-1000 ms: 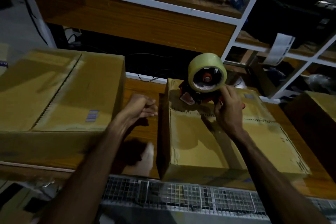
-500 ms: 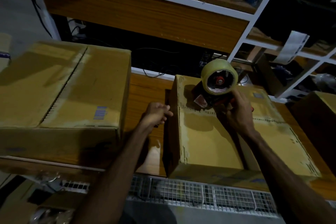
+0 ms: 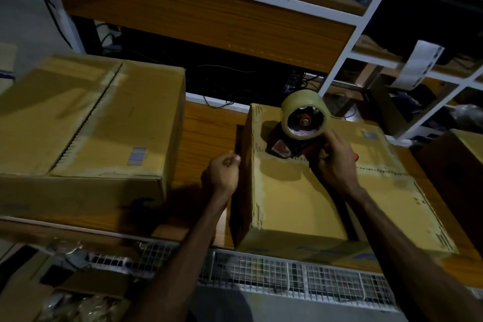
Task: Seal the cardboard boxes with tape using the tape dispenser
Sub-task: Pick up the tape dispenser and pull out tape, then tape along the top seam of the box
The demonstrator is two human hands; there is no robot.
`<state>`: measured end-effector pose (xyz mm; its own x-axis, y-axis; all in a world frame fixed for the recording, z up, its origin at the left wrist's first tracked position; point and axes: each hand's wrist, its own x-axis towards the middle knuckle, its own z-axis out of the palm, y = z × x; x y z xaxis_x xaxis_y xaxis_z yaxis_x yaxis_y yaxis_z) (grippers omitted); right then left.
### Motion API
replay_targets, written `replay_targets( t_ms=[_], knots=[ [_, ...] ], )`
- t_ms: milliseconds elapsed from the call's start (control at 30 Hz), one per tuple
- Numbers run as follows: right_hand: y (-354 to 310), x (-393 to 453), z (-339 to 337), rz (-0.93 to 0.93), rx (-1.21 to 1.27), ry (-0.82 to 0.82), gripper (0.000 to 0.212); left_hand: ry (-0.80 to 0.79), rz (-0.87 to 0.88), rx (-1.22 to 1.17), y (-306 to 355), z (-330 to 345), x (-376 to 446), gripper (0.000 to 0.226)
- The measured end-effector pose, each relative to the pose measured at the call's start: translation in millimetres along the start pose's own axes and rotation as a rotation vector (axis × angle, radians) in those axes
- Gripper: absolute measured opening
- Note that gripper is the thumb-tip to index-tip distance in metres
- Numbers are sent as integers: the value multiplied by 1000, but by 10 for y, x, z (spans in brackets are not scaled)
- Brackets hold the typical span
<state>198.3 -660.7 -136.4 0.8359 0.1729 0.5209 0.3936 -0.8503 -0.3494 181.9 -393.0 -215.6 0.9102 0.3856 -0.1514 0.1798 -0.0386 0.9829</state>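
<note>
Your right hand point(image 3: 333, 165) grips the tape dispenser point(image 3: 300, 131) on the small box point(image 3: 300, 196) at the desk's point(image 3: 211, 133) middle, its seam untaped; your left hand point(image 3: 222, 172) is fisted, empty.

cardboard boxes point(image 3: 86, 123): 3 | tape dispenser point(image 3: 300, 136): 1 | hands point(image 3: 332, 162): 2

Both bare forearms reach forward. The left hand point(image 3: 223, 174) is curled into a loose fist, holding nothing; the right hand point(image 3: 335, 162) grips something, thumb extended.
</note>
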Motion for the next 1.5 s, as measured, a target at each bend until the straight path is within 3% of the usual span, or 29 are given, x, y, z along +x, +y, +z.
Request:
replay_targets(
  t_ms=[67, 167, 300, 400, 533, 700, 1233, 1367, 1500],
  knots=[
    [49, 4, 17, 4, -5, -16, 30, -76, 139, -28, 165, 25, -60, 27],
    [109, 10, 22, -2, -26, -37, 36, -260, 301, 94, 283, 96, -78, 43],
    [84, -7, -21, -50, -16, -41, 34, -313, 277, 193, 245, 156, -70, 55],
    [107, -14, -10, -84, -46, -42, 26, -252, 269, 282, 238, 222, -124, 53],
    [163, 3, 17, -96, -78, -55, 34, -153, 278, 432, 266, 314, -192, 43],
    [175, 12, 5, -93, -68, -67, 41, -181, 177, 323, 252, 267, -257, 27],
    [357, 64, -114, -219, -91, -136, 47, -116, 204, 466, 545, 256, -561, 38],
    [700, 8, -376, -216, -137, -158, 64, -112, 202, 523, 616, 259, -658, 38],
    [1276, -171, -791, -165, -122, -132, 62, -66, 202, 524, 653, 298, -690, 39]
  ],
)
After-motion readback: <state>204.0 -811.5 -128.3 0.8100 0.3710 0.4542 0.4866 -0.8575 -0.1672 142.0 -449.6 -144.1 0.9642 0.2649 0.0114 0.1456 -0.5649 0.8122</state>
